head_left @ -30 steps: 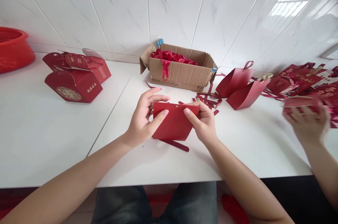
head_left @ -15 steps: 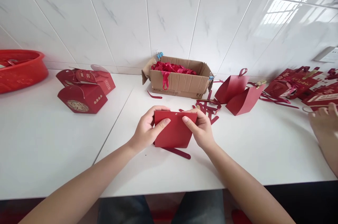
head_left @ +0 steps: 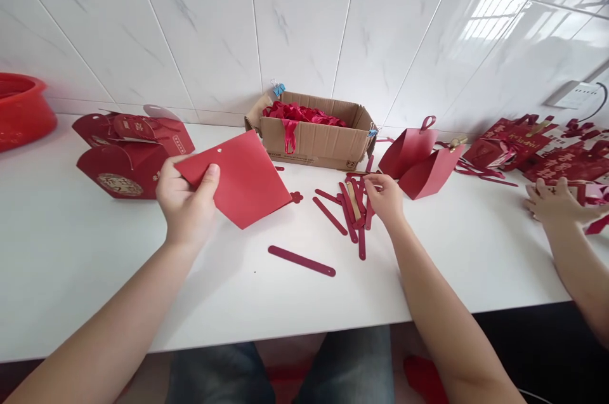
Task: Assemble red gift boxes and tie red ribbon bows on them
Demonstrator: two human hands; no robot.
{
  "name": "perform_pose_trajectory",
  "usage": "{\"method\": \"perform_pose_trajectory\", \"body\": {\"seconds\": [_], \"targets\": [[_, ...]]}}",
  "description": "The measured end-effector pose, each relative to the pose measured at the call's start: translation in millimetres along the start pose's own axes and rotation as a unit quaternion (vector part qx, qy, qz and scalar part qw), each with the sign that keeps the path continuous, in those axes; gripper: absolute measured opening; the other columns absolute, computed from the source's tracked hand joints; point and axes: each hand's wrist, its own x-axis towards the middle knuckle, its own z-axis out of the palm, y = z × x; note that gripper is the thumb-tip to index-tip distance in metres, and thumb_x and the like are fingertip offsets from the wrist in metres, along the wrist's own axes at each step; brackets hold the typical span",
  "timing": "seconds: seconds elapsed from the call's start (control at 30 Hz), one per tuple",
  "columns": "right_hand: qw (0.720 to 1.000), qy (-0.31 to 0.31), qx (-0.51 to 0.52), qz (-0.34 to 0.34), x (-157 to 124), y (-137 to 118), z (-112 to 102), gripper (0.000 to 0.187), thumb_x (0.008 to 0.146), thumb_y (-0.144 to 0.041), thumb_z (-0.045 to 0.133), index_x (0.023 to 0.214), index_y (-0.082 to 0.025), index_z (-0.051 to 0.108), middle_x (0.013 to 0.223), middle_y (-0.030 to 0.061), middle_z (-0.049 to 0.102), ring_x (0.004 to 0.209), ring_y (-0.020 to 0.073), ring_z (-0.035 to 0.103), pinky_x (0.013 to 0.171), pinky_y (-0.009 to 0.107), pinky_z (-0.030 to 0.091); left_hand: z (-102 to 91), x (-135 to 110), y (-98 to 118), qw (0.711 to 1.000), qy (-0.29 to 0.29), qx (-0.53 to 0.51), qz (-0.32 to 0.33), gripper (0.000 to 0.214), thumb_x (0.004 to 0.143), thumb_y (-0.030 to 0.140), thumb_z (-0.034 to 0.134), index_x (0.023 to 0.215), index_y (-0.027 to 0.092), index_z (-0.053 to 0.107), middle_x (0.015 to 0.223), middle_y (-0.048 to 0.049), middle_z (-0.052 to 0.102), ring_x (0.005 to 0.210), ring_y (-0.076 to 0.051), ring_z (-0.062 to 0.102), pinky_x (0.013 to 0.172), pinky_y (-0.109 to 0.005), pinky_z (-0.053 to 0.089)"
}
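My left hand [head_left: 190, 201] grips a red paper gift box [head_left: 240, 185] by one corner, thumb on the front face. The box is folded flat-looking, tilted in the air, with a small hole near its upper edge. My right hand [head_left: 387, 201] is at the pile of dark red paper strips [head_left: 352, 210], fingertips pinched together at its right edge. What lies between those fingertips is too small to make out. One loose strip [head_left: 302, 260] lies by itself on the table in front of me.
A cardboard box [head_left: 309, 144] of red ribbons stands against the tiled wall. Red gift boxes stand left [head_left: 118, 172] and right [head_left: 431, 172]. At far left is a red basin [head_left: 26, 115]. Another person's hand [head_left: 561, 204] touches red boxes at far right on the white table [head_left: 214, 302].
My right hand has let go of the red gift box and moved right to the strips. My left hand has carried the box left and up, tilting it. The other person's hand has spread.
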Motion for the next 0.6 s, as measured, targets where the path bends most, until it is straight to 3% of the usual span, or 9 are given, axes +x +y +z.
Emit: {"method": "perform_pose_trajectory", "body": {"seconds": [0.1,0.17,0.37,0.6], "targets": [[0.997,-0.044,-0.057,-0.010,2.0,9.1,7.7,0.025,0.084,-0.018,0.047,0.093,-0.016,0.071,0.107,0.0121,0.067,0.102,0.0253,0.060,0.090,0.042,0.045,3.9,-6.4,-2.0,0.999,0.029,-0.036,-0.008,0.036,0.077,0.038,0.072,0.100,0.018,0.053,0.095,-0.0033,0.062,0.088,-0.017,0.061,0.085,-0.036,0.053],[0.993,-0.068,-0.096,-0.017,1.6,10.0,14.8,0.027,0.083,-0.015,0.048,0.094,-0.016,0.072,0.108,0.0121,0.067,0.108,0.0282,0.057,0.096,0.046,0.039,6.1,-10.4,-2.3,1.000,0.017,-0.012,0.001,0.036,0.077,0.039,0.071,0.101,0.017,0.055,0.095,-0.0044,0.064,0.087,-0.018,0.062,0.083,-0.036,0.054],[0.982,-0.105,-0.153,-0.030,2.6,5.3,24.0,0.029,0.090,-0.024,0.045,0.103,-0.020,0.071,0.107,0.0099,0.068,0.107,0.0275,0.056,0.097,0.047,0.034,6.1,-12.1,-1.6,1.000,0.014,0.004,0.004,0.033,0.077,0.036,0.071,0.099,0.015,0.057,0.095,-0.0060,0.065,0.087,-0.019,0.063,0.081,-0.035,0.054],[0.971,-0.148,-0.186,-0.039,-8.5,-4.2,16.2,0.017,0.081,-0.035,0.062,0.087,-0.021,0.071,0.101,0.0070,0.066,0.105,0.0264,0.056,0.094,0.042,0.036,7.5,-17.2,6.4,1.000,-0.005,-0.012,0.006,0.028,0.076,0.029,0.073,0.096,0.015,0.059,0.091,-0.0047,0.066,0.084,-0.017,0.063,0.076,-0.031,0.053]]}}
